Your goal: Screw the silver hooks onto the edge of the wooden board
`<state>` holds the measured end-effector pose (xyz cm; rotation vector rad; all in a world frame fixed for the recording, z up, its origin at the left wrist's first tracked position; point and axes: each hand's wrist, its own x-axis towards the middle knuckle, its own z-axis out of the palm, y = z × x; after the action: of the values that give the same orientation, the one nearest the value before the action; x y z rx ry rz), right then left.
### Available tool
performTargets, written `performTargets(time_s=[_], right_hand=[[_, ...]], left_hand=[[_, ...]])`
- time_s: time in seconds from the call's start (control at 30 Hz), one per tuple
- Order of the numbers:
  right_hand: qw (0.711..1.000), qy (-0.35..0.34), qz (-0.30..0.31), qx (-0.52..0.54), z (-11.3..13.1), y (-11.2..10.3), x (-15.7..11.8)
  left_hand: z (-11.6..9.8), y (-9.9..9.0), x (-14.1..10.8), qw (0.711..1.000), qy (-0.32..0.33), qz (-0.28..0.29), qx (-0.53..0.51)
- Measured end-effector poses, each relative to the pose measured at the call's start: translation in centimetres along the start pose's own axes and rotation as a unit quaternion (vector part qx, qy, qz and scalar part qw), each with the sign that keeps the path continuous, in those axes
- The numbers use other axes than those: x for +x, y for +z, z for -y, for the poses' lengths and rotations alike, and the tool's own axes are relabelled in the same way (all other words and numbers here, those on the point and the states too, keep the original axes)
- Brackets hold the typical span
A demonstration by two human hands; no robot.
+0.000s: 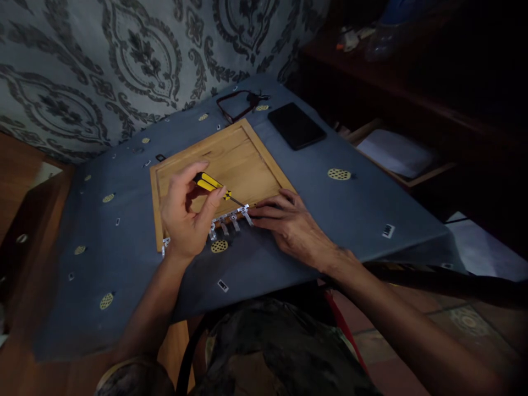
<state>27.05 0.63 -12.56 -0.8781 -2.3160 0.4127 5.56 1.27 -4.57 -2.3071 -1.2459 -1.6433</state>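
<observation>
My left hand [187, 212] is closed around the yellow and black handle of a screwdriver [212, 184]. The screwdriver's thin shaft slants down to the right, its tip at the rightmost metal hook [246, 213]. That hook belongs to a row of several shiny hooks along the near edge of a framed wooden board [231, 159], which lies flat on the table. My right hand [289, 223] rests at the board's near right corner, its fingertips beside the same hook. Whether those fingers pinch anything small is hidden. Another metal hook [165, 245] is at the board's near left corner.
A blue cloth with pineapple prints [330, 220] covers the table. Behind the board lie a black phone or tablet [296, 125] and a dark red strap [235, 107]. An open drawer [396, 151] is at the right, and a patterned wall [140, 60] stands behind.
</observation>
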Motion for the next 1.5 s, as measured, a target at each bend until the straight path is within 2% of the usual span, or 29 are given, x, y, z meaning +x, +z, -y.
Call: performTargets(time_s=[0.2, 0.4, 0.77, 1.13, 1.33, 1.5], right_hand=[[1.000, 0.010, 0.012, 0.007, 0.2, -0.1, 0.0], [1.000, 0.002, 0.003, 0.001, 0.1, 0.0, 0.0], [1.000, 0.002, 0.004, -0.003, 0.0, 0.0, 0.1], [1.000, 0.003, 0.009, 0.002, 0.1, 0.0, 0.0], [1.000, 0.000, 0.005, 0.000, 0.0, 0.1, 0.1], [1.000, -0.010, -0.008, -0.007, -0.1, 0.1, 0.0]], left_hand=[[0.2, 0.2, -0.2, 0.999, 0.025, 0.020, -0.011], [0.2, 0.2, -0.2, 0.999, 0.040, 0.021, 0.022], [0.1, 0.1, -0.1, 0.998, 0.024, 0.061, 0.026], [-0.5, 0.5, -0.1, 0.997, 0.032, 0.042, 0.047], [-0.8, 0.6, 0.2, 0.996, 0.051, 0.065, 0.046], [-0.5, 0.2, 0.3, 0.995, 0.041, 0.092, 0.007]])
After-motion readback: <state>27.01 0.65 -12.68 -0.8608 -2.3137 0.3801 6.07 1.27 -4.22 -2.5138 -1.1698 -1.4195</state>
